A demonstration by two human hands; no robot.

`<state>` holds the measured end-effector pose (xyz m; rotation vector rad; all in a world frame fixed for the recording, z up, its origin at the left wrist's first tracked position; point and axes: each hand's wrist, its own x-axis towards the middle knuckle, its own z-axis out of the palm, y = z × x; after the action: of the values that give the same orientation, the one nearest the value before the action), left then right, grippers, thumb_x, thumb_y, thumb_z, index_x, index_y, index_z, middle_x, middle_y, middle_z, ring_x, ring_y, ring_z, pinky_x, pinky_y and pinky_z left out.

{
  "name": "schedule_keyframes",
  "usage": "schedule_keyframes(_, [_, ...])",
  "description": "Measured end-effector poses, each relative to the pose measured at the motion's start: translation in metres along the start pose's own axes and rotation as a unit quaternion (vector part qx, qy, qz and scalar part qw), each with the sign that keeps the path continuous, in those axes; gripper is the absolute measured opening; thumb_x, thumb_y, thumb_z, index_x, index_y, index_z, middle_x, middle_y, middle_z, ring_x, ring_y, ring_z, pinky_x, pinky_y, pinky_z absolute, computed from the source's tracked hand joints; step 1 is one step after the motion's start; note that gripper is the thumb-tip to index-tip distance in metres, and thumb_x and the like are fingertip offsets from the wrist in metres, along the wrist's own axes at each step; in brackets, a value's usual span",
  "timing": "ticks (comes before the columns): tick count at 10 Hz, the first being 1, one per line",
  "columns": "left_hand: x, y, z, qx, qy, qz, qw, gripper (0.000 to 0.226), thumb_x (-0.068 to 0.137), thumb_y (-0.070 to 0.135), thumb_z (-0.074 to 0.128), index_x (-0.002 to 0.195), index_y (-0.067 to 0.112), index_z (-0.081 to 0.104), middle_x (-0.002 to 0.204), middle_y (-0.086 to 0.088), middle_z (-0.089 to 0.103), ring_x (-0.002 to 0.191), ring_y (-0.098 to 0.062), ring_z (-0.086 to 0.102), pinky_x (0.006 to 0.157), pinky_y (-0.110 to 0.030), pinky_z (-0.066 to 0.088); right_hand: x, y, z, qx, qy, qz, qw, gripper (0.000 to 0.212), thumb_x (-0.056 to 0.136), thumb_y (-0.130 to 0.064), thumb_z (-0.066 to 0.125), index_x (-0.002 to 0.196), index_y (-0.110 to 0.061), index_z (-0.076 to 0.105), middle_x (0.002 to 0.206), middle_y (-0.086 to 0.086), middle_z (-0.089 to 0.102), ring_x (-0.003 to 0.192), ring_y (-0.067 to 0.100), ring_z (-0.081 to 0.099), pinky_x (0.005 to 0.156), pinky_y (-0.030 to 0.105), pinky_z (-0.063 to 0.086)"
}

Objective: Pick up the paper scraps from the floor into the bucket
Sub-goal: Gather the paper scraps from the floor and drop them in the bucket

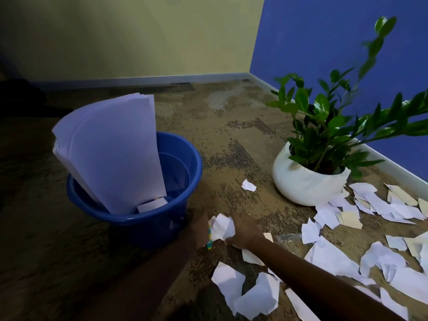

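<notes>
A blue plastic bucket (185, 163) stands on the carpet at centre left, with large white sheets (111, 154) leaning inside it and a small scrap at its bottom. Just right of the bucket's base, my left hand (199, 228) and my right hand (243, 230) together clasp a bunch of white paper scraps (222, 225) low over the floor. A colourful band sits on my left wrist. Several torn white and cream scraps (333, 258) lie scattered over the carpet to the right and in front. One small scrap (249, 185) lies alone between bucket and pot.
A white round pot with a green leafy plant (305, 181) stands at the right, near the blue wall. A yellow wall runs behind the bucket. Dark furniture sits at the far left edge. Patterned brown carpet covers the floor.
</notes>
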<state>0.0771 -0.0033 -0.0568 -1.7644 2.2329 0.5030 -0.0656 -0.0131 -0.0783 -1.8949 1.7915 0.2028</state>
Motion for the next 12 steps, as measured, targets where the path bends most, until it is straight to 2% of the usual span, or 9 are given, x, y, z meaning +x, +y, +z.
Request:
schedule_keyframes(2, [0.014,-0.008,0.020,-0.064,0.047,-0.076,0.994,0.063,0.097,0.015,0.047,0.150,0.009,0.014,0.158,-0.014,0.019,0.147,-0.029,0.019,0.122,-0.037,0.019,-0.006,0.014,-0.020,0.084,0.073,-0.005,0.994,0.048,0.089,-0.019,0.058,0.133,-0.007,0.044,0.130,0.016,0.056,0.116,0.027,0.054,0.087,0.029,0.043])
schedule_keyframes(3, [0.013,-0.006,0.020,-0.057,0.027,-0.080,0.995,0.063,0.096,0.016,0.049,0.150,0.008,0.016,0.157,-0.013,0.021,0.146,-0.028,0.020,0.122,-0.035,0.018,0.000,0.025,-0.032,0.165,0.081,0.036,0.982,0.020,0.088,-0.024,0.061,0.091,-0.004,0.060,0.088,0.016,0.061,0.074,0.018,0.053,0.058,0.024,0.032])
schedule_keyframes(4, [0.017,-0.004,0.027,-0.130,0.064,-0.103,0.984,0.059,0.097,0.013,0.046,0.149,0.004,0.017,0.157,-0.016,0.020,0.146,-0.030,0.020,0.122,-0.035,0.018,0.000,0.026,-0.035,0.219,0.053,0.065,0.972,0.040,0.091,-0.034,0.057,0.060,-0.019,0.035,0.065,0.000,0.030,0.058,0.007,0.029,0.050,0.022,0.018])
schedule_keyframes(6, [0.017,0.003,0.032,-0.165,0.012,-0.065,0.984,0.046,0.103,0.016,0.031,0.146,-0.001,0.025,0.154,-0.017,0.028,0.145,-0.028,0.026,0.109,-0.014,0.035,0.002,-0.001,-0.027,0.187,-0.010,0.001,0.982,0.047,0.091,-0.030,0.056,0.119,0.007,0.053,0.121,0.026,0.055,0.094,0.030,0.050,0.064,0.029,0.038])
schedule_keyframes(7, [0.017,0.001,0.035,-0.287,0.030,-0.091,0.953,0.046,0.102,0.013,0.034,0.145,0.000,0.025,0.154,-0.016,0.029,0.137,-0.021,0.037,0.116,-0.025,0.027,0.010,-0.011,-0.020,0.151,-0.017,-0.021,0.988,0.048,0.089,-0.031,0.059,0.117,0.009,0.055,0.083,0.012,0.054,0.079,0.021,0.050,0.059,0.025,0.037])
schedule_keyframes(8, [0.016,-0.003,0.035,-0.321,0.028,-0.097,0.942,0.042,0.100,0.011,0.033,0.139,-0.002,0.038,0.147,-0.016,0.041,0.091,-0.001,0.055,0.066,-0.005,0.044,0.012,-0.015,-0.016,0.145,0.001,-0.030,0.989,0.042,0.090,-0.025,0.059,0.118,0.006,0.055,0.092,0.010,0.049,0.083,0.016,0.042,0.052,0.014,0.024])
schedule_keyframes(9, [0.006,-0.006,0.024,-0.315,0.049,-0.083,0.944,0.041,0.099,0.004,0.034,0.139,-0.007,0.037,0.147,-0.018,0.039,0.129,-0.027,0.048,0.059,-0.003,0.038,0.013,-0.018,-0.015,0.149,0.015,-0.047,0.988,0.029,0.089,-0.022,0.060,0.102,0.004,0.061,0.080,0.007,0.049,0.072,0.014,0.042,0.051,0.015,0.024])
schedule_keyframes(10, [-0.017,0.004,-0.006,-0.180,0.060,-0.017,0.982,0.038,0.098,0.008,0.043,0.135,0.003,0.045,0.141,-0.015,0.046,0.133,-0.027,0.045,0.090,-0.021,0.046,0.012,-0.017,-0.028,0.166,0.073,-0.057,0.982,0.034,0.088,-0.021,0.061,0.058,-0.018,0.046,0.056,-0.001,0.034,0.051,0.007,0.031,0.044,0.015,0.024])
schedule_keyframes(12, [-0.037,0.027,-0.071,-0.270,0.187,-0.005,0.944,0.024,0.094,0.012,0.049,0.111,0.000,0.061,0.113,-0.017,0.066,0.106,-0.031,0.061,0.091,-0.035,0.049,-0.022,-0.027,-0.097,0.313,0.278,-0.061,0.906,0.017,0.087,-0.018,0.063,0.077,-0.006,0.065,0.066,0.011,0.058,0.046,0.004,0.049,0.041,0.009,0.032])
